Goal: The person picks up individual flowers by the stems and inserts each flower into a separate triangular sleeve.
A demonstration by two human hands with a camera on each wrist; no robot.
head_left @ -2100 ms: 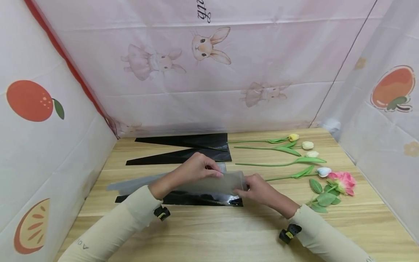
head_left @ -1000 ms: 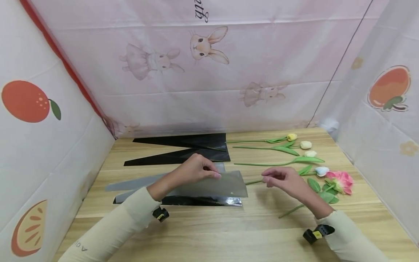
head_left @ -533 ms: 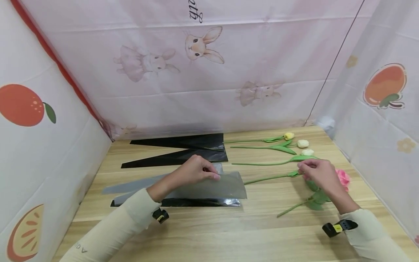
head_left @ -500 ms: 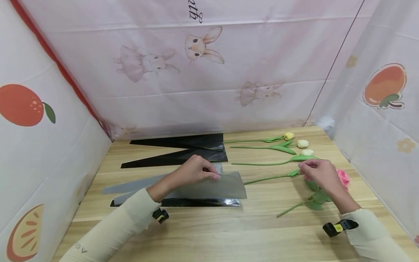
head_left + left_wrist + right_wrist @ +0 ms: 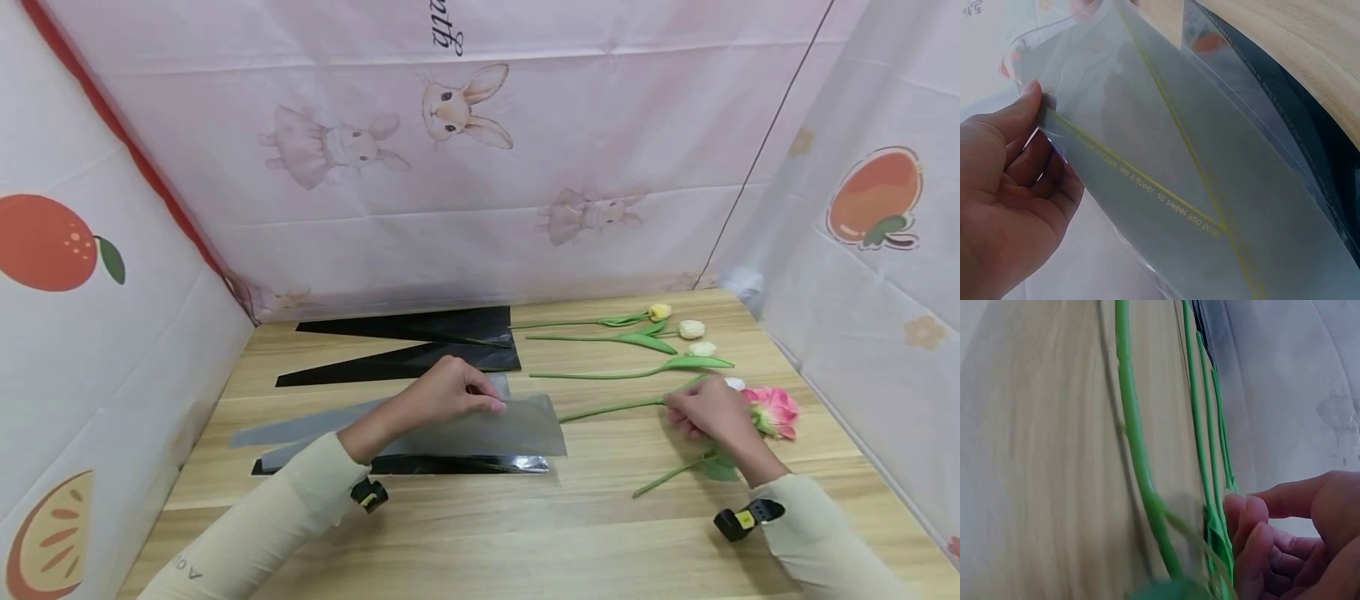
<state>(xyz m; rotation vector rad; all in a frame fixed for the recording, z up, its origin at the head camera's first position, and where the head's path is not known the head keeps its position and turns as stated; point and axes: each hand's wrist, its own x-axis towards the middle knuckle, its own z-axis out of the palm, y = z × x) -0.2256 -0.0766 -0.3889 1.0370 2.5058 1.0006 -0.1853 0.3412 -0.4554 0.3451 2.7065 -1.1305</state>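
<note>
My left hand (image 5: 453,392) pinches a grey translucent flower sleeve (image 5: 480,429) between thumb and fingers, holding it slightly raised. In the left wrist view, gold lines and lettering run across the sleeve (image 5: 1147,150). On the right, the curled fingers of my right hand (image 5: 708,410) are at the stem of a tulip (image 5: 611,410), seemingly pinching it; its pale head peeks out behind the hand. That stem's left end reaches the sleeve's right edge. Beside this hand lies a pink rose (image 5: 778,411), partly covered. My right hand (image 5: 1297,537) shows near green leaves in the right wrist view.
Black sleeves (image 5: 442,323) lie at the back left, with another black sleeve (image 5: 465,465) under the grey one. A yellow tulip (image 5: 660,312) and two white tulips (image 5: 692,329) lie at the back right of the wooden table (image 5: 525,533). Printed cloth walls (image 5: 360,233) surround the table.
My right hand let go of the sleeve's edge, moved right to the tulip, then shifted slightly back left along its stem. My left hand keeps its pinch on the sleeve.
</note>
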